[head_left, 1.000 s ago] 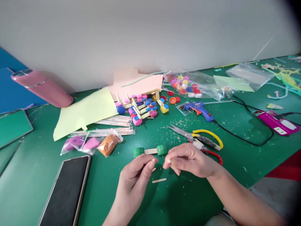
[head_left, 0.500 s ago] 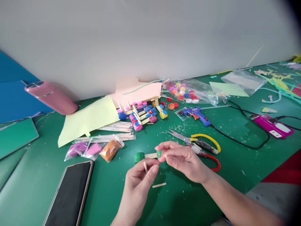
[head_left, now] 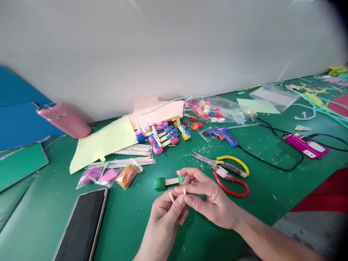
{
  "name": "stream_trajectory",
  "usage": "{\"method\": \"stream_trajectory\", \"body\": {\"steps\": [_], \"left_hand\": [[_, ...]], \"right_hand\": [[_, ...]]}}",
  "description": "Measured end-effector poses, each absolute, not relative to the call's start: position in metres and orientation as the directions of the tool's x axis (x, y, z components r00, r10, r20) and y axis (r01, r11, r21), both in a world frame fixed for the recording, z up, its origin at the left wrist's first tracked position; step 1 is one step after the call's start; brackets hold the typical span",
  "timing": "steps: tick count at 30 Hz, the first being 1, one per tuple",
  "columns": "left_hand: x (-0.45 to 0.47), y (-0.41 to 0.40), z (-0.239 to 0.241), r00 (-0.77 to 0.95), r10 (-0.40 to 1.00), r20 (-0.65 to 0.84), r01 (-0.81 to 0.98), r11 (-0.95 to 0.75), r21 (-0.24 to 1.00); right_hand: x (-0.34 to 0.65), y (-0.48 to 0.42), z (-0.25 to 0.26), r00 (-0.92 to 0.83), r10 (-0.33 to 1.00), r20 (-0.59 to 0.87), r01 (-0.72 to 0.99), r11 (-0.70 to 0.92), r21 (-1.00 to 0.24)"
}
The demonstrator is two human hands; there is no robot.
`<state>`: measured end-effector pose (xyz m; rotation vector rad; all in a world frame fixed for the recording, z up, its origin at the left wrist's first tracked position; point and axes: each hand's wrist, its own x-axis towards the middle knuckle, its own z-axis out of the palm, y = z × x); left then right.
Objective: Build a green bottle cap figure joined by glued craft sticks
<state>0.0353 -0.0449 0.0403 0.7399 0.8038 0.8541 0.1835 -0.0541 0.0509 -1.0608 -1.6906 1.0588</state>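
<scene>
My left hand [head_left: 165, 214] pinches a short wooden stick [head_left: 171, 196] between thumb and fingers. My right hand [head_left: 206, 197] pinches another short stick piece [head_left: 185, 191] right beside it, the two tips almost touching. Just behind my fingers lies a small axle of wooden sticks with a green cap [head_left: 160, 183] on each end; its right cap is partly hidden by my right hand. Both hands hover low over the green table [head_left: 272, 181].
Scissors and yellow and red handled pliers [head_left: 231, 174] lie right of my hands. A blue glue gun [head_left: 221, 133], a bag of caps [head_left: 212, 108], finished cap-and-stick models [head_left: 163, 132], stick bundles [head_left: 127, 156], clay packets [head_left: 108, 175], a phone [head_left: 81, 226], a pink bottle [head_left: 63, 119], a pink power strip [head_left: 307, 146].
My hands have drawn together and toward me, each with a stick piece, until the tips nearly meet. The loose stick on the table is now hidden under my hands. The view shifted slightly.
</scene>
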Motion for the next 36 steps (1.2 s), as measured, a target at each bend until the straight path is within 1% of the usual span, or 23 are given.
{"method": "stream_trajectory", "body": {"steps": [3, 5, 7, 9, 10, 12, 14, 16, 18, 20, 22, 24, 26, 27, 29, 31, 33, 35, 36], "left_hand": [[0.036, -0.045, 0.044, 0.386, 0.866, -0.317, -0.323, 0.449, 0.833], [0.035, -0.044, 0.046, 0.347, 0.872, -0.345, -0.318, 0.456, 0.831], [0.033, -0.042, 0.046, 0.316, 0.871, -0.376, -0.34, 0.473, 0.813], [0.031, -0.04, 0.043, 0.311, 0.867, -0.39, -0.367, 0.488, 0.792], [0.029, -0.039, 0.041, 0.315, 0.866, -0.388, -0.38, 0.49, 0.784], [0.028, -0.038, 0.036, 0.326, 0.868, -0.374, -0.406, 0.486, 0.774], [0.027, -0.038, 0.033, 0.339, 0.869, -0.36, -0.435, 0.484, 0.759], [0.027, -0.038, 0.031, 0.353, 0.867, -0.35, -0.464, 0.488, 0.739], [0.027, -0.038, 0.031, 0.359, 0.868, -0.345, -0.486, 0.489, 0.725], [0.026, -0.039, 0.03, 0.355, 0.87, -0.342, -0.496, 0.486, 0.72], [0.025, -0.04, 0.028, 0.352, 0.871, -0.342, -0.499, 0.484, 0.719], [0.023, -0.039, 0.026, 0.348, 0.873, -0.343, -0.498, 0.482, 0.721], [0.021, -0.039, 0.024, 0.347, 0.872, -0.344, -0.493, 0.482, 0.724], [0.02, -0.038, 0.024, 0.349, 0.871, -0.347, -0.49, 0.485, 0.724], [0.019, -0.038, 0.024, 0.356, 0.865, -0.354, -0.488, 0.495, 0.719], [0.018, -0.037, 0.025, 0.359, 0.86, -0.362, -0.496, 0.504, 0.707], [0.017, -0.037, 0.026, 0.359, 0.859, -0.365, -0.517, 0.509, 0.689], [0.017, -0.037, 0.026, 0.366, 0.858, -0.36, -0.541, 0.511, 0.668], [0.017, -0.037, 0.026, 0.374, 0.857, -0.354, -0.55, 0.512, 0.66]], "right_hand": [[0.197, -0.058, 0.049, -0.231, 0.948, 0.22, 0.364, 0.294, -0.884], [0.215, -0.062, 0.044, -0.142, 0.966, 0.216, 0.521, 0.259, -0.813], [0.239, -0.068, 0.037, -0.033, 0.98, 0.198, 0.697, 0.164, -0.698], [0.262, -0.074, 0.029, 0.015, 0.986, 0.168, 0.831, 0.081, -0.551], [0.272, -0.078, 0.025, 0.015, 0.992, 0.127, 0.877, 0.047, -0.478], [0.287, -0.082, 0.018, 0.022, 0.998, 0.051, 0.93, -0.002, -0.367], [0.296, -0.082, 0.013, 0.031, 0.999, 0.012, 0.957, -0.026, -0.29], [0.302, -0.077, 0.01, 0.031, 0.999, -0.007, 0.97, -0.032, -0.242], [0.307, -0.07, 0.008, 0.03, 0.999, -0.034, 0.975, -0.037, -0.221], [0.311, -0.063, 0.008, 0.039, 0.998, -0.057, 0.972, -0.051, -0.231], [0.313, -0.059, 0.011, 0.062, 0.996, -0.061, 0.954, -0.077, -0.288], [0.311, -0.058, 0.017, 0.077, 0.994, -0.078, 0.91, -0.101, -0.402], [0.304, -0.057, 0.025, 0.057, 0.991, -0.118, 0.832, -0.112, -0.544], [0.298, -0.057, 0.029, 0.044, 0.99, -0.135, 0.782, -0.118, -0.612], [0.284, -0.057, 0.037, -0.003, 0.993, -0.118, 0.666, -0.086, -0.741], [0.267, -0.057, 0.042, -0.056, 0.988, -0.144, 0.543, -0.091, -0.835], [0.25, -0.059, 0.047, -0.069, 0.979, -0.19, 0.455, -0.139, -0.88], [0.235, -0.062, 0.05, -0.046, 0.976, -0.212, 0.453, -0.169, -0.875], [0.23, -0.063, 0.052, -0.039, 0.979, -0.201, 0.465, -0.16, -0.871]]}}
